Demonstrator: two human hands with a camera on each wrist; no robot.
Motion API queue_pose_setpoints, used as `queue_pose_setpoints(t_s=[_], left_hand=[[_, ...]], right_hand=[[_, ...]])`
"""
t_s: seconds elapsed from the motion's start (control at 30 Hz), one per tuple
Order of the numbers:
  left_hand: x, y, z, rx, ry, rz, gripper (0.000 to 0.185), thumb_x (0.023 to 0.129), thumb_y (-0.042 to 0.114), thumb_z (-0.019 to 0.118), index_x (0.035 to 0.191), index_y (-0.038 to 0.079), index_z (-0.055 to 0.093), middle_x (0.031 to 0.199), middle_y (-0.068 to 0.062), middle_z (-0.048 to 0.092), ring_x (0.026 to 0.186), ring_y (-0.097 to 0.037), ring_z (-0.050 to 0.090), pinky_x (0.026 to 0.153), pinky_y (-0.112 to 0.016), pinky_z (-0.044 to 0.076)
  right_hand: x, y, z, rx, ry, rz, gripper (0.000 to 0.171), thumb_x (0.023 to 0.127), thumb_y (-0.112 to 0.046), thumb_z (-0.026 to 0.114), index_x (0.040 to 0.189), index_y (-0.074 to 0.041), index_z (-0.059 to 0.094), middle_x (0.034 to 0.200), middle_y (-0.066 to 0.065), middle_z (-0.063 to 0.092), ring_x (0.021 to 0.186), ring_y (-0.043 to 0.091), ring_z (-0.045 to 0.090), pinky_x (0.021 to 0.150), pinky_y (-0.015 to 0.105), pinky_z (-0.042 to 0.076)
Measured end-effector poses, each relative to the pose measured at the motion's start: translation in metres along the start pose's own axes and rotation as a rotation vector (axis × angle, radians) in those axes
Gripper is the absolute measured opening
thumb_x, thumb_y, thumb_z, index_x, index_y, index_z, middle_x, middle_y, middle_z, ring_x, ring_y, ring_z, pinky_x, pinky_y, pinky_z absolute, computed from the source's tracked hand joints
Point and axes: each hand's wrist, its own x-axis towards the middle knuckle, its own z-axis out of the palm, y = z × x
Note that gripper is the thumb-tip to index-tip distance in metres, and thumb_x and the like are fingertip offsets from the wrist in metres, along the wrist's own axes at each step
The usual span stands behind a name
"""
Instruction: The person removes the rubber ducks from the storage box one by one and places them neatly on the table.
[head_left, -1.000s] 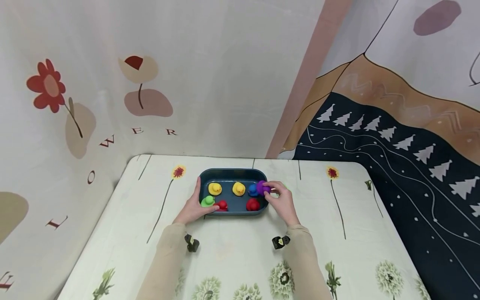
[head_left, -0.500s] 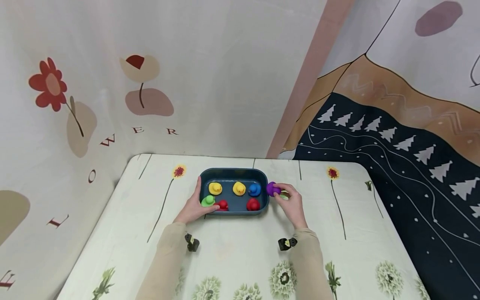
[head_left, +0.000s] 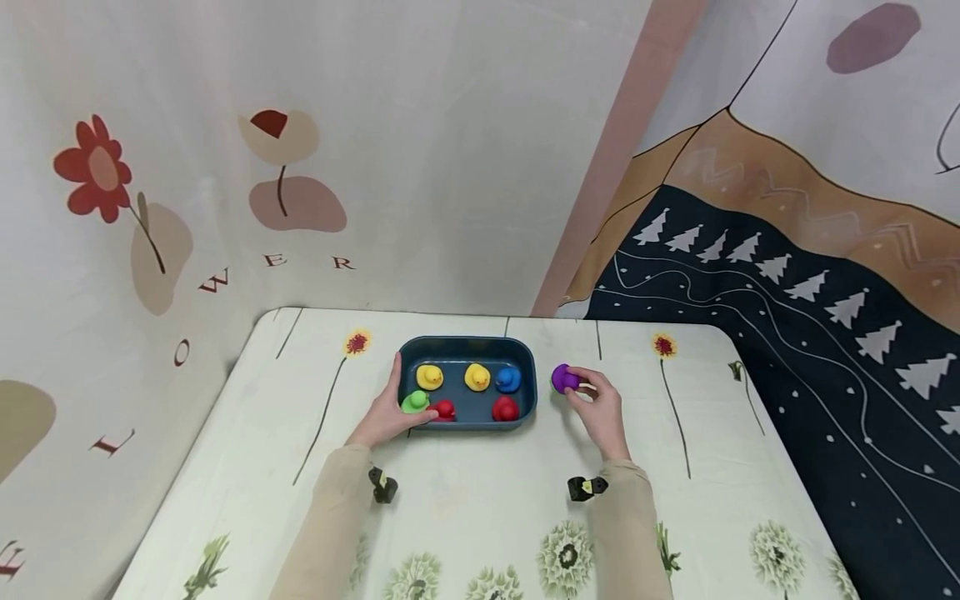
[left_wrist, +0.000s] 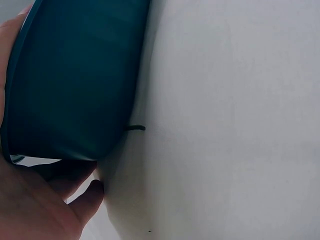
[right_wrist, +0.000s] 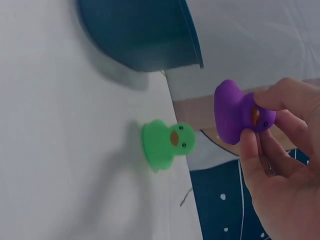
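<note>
Flowered tablecloth [head_left: 480,492], left hand [head_left: 383,416] gripping blue tray [head_left: 474,408], right hand [head_left: 603,413] raised, pinching purple duck [right_wrist: 231,112]

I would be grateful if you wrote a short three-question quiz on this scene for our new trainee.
1. Multiple choice: what colour is the duck that the right hand holds? (a) blue (b) purple (c) yellow
2. True or false: the green duck in the right wrist view is inside the tray.
3. Count: how many yellow ducks are in the tray?

Key:
1. b: the purple duck is pinched between its thumb and fingers.
2. False: it stands on the table, outside the tray.
3. Two.
</note>
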Motion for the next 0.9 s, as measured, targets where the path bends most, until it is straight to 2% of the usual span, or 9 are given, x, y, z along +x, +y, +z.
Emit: queue_pose_setpoints(t_s=[0.17, 0.37, 0.6, 0.9], left_hand=[[0.001, -0.002, 0.000, 0.002, 0.003, 0.001, 0.123, 0.079, 0.044, 0.079, 0.153, 0.028, -0.017, 0.160, -0.016, 0.002, 0.143, -0.040, 0.013, 0.110, -0.059, 0.019], [0.000, -0.002, 0.000, -0.001, 0.002, -0.005, 0.122, 0.079, 0.045, 0.079, 0.152, 0.031, -0.018, 0.161, -0.014, 0.002, 0.143, -0.039, 0.013, 0.110, -0.059, 0.019], [0.001, -0.003, 0.001, 0.005, 0.004, -0.001, 0.121, 0.079, 0.045, 0.078, 0.153, 0.030, -0.017, 0.161, -0.015, 0.003, 0.143, -0.039, 0.014, 0.110, -0.059, 0.019], [0.000, -0.001, 0.001, 0.002, 0.008, 0.003, 0.121, 0.079, 0.046, 0.078, 0.153, 0.029, -0.016, 0.161, -0.015, 0.003, 0.143, -0.040, 0.015, 0.110, -0.060, 0.019]], right_hand=[[0.005, 0.025, -0.008, -0.020, 0.017, 0.012, 0.034, 0.084, 0.012, 0.066, 0.118, 0.007, 0.064, 0.118, 0.022, 0.058, 0.106, 0.030, 0.055, 0.093, 0.037, 0.048], [0.004, 0.035, -0.018, -0.052, 0.063, 0.001, 0.033, 0.084, 0.011, 0.067, 0.117, 0.009, 0.064, 0.118, 0.024, 0.058, 0.105, 0.032, 0.055, 0.090, 0.035, 0.050], [0.001, 0.045, -0.025, -0.101, 0.118, 0.041, 0.032, 0.083, 0.009, 0.069, 0.115, 0.008, 0.065, 0.113, 0.023, 0.059, 0.096, 0.035, 0.059, 0.079, 0.016, 0.049], [0.005, 0.056, -0.026, -0.132, 0.112, 0.087, 0.032, 0.084, 0.008, 0.068, 0.116, 0.009, 0.064, 0.112, 0.025, 0.058, 0.097, 0.037, 0.059, 0.075, 0.009, 0.046]])
